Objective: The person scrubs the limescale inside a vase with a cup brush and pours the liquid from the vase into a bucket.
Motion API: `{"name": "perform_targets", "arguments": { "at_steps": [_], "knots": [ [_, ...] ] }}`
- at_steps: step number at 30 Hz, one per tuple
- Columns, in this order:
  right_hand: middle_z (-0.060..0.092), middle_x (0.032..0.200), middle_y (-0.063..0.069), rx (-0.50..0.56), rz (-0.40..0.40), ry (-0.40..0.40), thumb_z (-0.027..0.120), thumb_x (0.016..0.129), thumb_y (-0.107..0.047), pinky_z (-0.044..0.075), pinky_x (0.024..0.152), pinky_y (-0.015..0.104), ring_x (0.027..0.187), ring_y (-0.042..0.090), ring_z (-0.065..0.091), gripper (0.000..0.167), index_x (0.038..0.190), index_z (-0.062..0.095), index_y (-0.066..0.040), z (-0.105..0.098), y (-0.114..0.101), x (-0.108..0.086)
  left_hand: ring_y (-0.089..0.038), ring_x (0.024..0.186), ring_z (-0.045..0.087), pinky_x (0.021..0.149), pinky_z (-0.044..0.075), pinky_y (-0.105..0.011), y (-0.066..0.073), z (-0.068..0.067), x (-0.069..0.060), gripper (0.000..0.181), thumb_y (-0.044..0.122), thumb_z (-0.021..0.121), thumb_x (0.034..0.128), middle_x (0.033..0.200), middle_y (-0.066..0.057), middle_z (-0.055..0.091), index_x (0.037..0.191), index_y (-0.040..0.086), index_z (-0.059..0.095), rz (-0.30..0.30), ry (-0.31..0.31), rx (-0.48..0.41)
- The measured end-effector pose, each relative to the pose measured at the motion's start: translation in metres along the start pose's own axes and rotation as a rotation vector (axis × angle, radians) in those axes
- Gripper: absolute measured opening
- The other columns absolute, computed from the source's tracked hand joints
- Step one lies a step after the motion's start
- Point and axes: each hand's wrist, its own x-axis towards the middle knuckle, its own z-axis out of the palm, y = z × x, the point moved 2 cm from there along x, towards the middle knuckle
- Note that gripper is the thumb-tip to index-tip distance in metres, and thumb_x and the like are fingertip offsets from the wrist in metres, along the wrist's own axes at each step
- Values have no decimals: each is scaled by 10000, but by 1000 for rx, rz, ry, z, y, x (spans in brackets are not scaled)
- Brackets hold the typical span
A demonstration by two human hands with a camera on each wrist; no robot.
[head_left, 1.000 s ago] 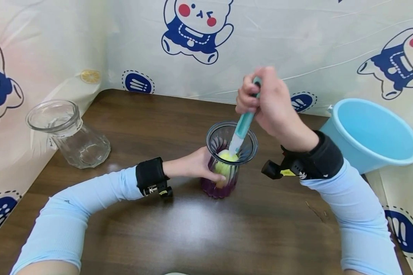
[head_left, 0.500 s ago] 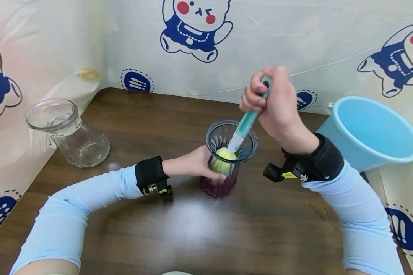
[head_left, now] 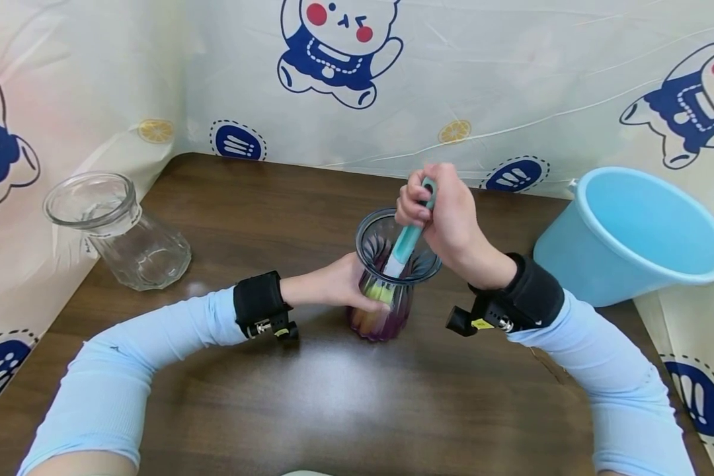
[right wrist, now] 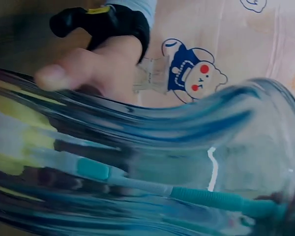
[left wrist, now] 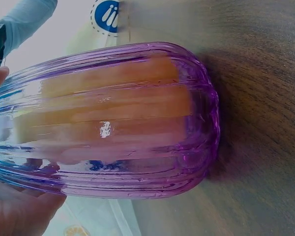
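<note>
One brush [head_left: 406,246], clasped by the right grip [head_left: 443,215], reached into the vase [head_left: 402,304] the left grip [head_left: 348,284] held, work apparently unfinished.

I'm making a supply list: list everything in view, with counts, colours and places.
Ribbed vase: one, bluish above, purple below, mid-table
Brush: one, teal handle, yellow-orange head inside vase
Clear jar: one, colourless, table's left
Bucket: one, light blue, table's right edge
Table: one, brown, beneath the vase
Printed sheeting: count unclear, pale, behind and beside table
Unidentified object: one, whitish, bottom edge
Wrist cameras: two, black, one per wrist
Sleeves: two, light blue, one per arm
Left hand: one, bare, gripping vase
Right hand: one, bare, gripping brush
</note>
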Motion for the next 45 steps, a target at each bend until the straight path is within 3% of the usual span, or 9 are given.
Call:
{"name": "perform_targets", "arguments": {
  "at_steps": [5, 11, 17, 24, 29, 37, 45],
  "knots": [
    [238, 466, -7, 1, 4, -37, 158, 894, -93, 194, 495, 259, 432, 156, 224, 338, 563, 227, -90, 1, 8, -1, -158, 941, 504, 855, 425, -268, -1, 0, 0, 667, 115, 789, 652, 990, -90, 534, 1144, -23, 359, 1, 1, 10],
    [244, 470, -9, 5, 1, -30, 160, 890, -84, 204, 508, 256, 436, 156, 225, 337, 563, 239, -100, 1, 1, -1, -167, 964, 515, 875, 423, -279, -2, 0, -1, 659, 114, 786, 653, 1011, -98, 548, 1150, -17, 375, -2, -4, -6],
    [243, 472, -3, 82, -51, -16, 129, 891, -69, 193, 523, 276, 446, 164, 205, 362, 558, 264, -115, -2, -22, -3, -171, 1044, 485, 950, 372, -297, -3, 0, 0, 707, 128, 789, 650, 1107, -109, 523, 1201, -18, 372, 5, 9, -6],
    [275, 457, -7, 126, -111, 12, 105, 922, -91, 207, 532, 287, 448, 165, 219, 417, 546, 284, -108, -4, -56, -3, -132, 1012, 473, 935, 376, -289, -3, 0, -1, 739, 142, 794, 655, 1127, -78, 516, 1243, 14, 364, -33, -5, -29],
    [300, 459, 0, 143, -140, 5, 122, 949, -127, 210, 525, 283, 450, 164, 249, 426, 559, 287, -88, -5, -65, -1, -144, 1041, 459, 941, 374, -305, -1, -1, 0, 788, 147, 797, 657, 1165, -91, 494, 1275, 22, 324, -46, -12, -27],
    [295, 503, 9, 82, -197, -40, 111, 947, -105, 224, 553, 293, 487, 177, 243, 394, 602, 300, -85, 1, -57, -6, -136, 992, 477, 908, 394, -286, 0, -2, -1, 715, 145, 789, 671, 1105, -74, 524, 1236, 15, 371, -58, -20, -38],
    [272, 499, 17, -57, -255, -87, 116, 926, -105, 254, 543, 279, 478, 181, 266, 358, 606, 278, -94, 4, -17, -6, -138, 951, 484, 853, 410, -268, 1, -1, -1, 684, 141, 780, 674, 1040, -78, 525, 1204, 4, 369, -49, -19, -30]
  ]
}}
